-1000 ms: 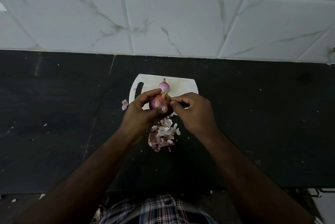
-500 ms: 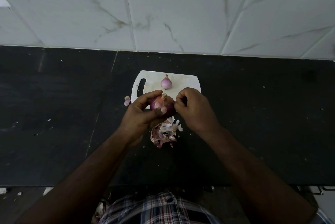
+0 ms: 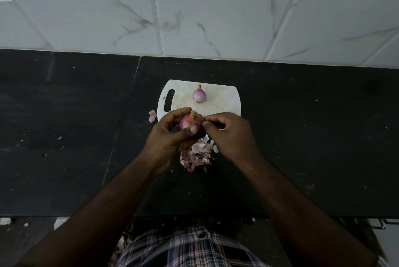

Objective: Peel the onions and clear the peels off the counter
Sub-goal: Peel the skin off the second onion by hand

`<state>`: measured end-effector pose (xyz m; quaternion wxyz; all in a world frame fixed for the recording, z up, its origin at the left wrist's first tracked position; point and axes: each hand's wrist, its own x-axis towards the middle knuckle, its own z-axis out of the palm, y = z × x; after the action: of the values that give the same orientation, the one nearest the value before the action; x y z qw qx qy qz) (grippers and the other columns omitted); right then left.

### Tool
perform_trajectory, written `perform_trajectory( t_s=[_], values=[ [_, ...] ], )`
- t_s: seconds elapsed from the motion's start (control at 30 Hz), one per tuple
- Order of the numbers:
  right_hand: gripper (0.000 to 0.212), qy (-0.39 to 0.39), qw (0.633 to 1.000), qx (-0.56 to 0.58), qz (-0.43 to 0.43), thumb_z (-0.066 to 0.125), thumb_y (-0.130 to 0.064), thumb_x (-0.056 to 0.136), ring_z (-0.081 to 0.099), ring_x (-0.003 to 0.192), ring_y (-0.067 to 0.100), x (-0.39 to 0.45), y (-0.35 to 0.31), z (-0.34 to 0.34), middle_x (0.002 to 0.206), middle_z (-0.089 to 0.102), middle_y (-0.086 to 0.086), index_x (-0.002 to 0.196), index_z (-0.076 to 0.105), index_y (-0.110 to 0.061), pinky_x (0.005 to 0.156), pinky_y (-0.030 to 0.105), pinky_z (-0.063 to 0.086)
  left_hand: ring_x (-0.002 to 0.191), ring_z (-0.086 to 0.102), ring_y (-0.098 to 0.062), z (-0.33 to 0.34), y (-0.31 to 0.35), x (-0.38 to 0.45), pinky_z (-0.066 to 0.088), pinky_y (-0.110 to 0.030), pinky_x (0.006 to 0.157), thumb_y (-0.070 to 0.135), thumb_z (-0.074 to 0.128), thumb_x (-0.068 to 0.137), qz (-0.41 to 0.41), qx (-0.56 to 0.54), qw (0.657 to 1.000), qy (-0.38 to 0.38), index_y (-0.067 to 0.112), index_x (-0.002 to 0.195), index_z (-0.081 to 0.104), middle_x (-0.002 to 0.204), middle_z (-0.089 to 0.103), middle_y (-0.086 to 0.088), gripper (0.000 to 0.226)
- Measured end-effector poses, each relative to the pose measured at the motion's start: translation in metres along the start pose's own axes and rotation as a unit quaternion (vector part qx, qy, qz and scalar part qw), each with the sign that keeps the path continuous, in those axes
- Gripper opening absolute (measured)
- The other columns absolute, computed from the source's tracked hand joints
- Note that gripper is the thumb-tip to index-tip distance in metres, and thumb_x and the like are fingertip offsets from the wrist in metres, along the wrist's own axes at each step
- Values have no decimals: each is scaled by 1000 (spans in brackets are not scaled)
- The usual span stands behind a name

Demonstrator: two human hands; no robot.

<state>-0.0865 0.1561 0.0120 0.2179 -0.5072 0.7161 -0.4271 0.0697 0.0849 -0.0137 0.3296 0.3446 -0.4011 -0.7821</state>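
My left hand cups the onion above the worktop, thumb across its front. My right hand pinches at the skin near its top. I should catch a firm edge and pull downward, letting scraps fall onto the peel pile. My fingers hide the pinched skin. The peeled onion sits on the cutting board.

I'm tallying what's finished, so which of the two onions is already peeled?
The small pale pink onion standing alone on the white cutting board. The darker red onion, gripped by the left hand, still wears dry skin.
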Motion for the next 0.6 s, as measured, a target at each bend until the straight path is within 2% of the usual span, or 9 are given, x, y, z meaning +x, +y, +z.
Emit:
perform_trajectory(
  t_s=[0.07,0.13,0.23,0.4,0.5,0.6],
  values=[
    [13,28,998,-36,-42,66,-13,88,66,81,10,-2,0,4,83,73,2,92,77,-9,75,34,55,110,70,-29,1,0,0,61,-41,81,4,79,67,7,2,1000,7,14,123,66,136,57,-17,58],
    [14,43,995,-67,-65,64,-11,87,67,82,20,-2,2,8,85,73,11,91,75,-3,74,42,56,111,70,-30,1,0,0,61,-42,81,6,80,66,14,10,1000,15,15,122,67,136,56,-17,59],
    [21,61,993,-71,-76,65,-4,86,70,92,20,-2,3,9,96,75,7,104,76,-7,85,36,57,109,71,-30,4,2,-2,62,-39,78,7,78,67,14,9,1000,14,15,123,66,135,56,-17,57],
    [22,32,998,46,29,63,-12,91,70,93,6,4,4,5,98,75,-8,107,77,-16,89,35,58,107,71,-31,5,7,-1,62,-36,75,6,76,69,5,0,1000,12,17,122,65,131,57,-15,55],
    [24,31,999,6,-18,66,-17,91,68,99,10,0,-1,8,106,74,-1,113,74,-12,90,30,56,101,73,-28,5,8,0,62,-37,77,5,76,69,16,12,1000,20,15,123,64,126,59,-12,56],
    [23,61,995,-45,-68,64,-13,91,69,99,19,-2,0,11,104,75,8,111,74,-6,89,35,55,105,72,-28,6,9,-1,62,-39,79,6,79,67,24,33,999,21,15,123,65,128,57,-11,59]
  ],
)
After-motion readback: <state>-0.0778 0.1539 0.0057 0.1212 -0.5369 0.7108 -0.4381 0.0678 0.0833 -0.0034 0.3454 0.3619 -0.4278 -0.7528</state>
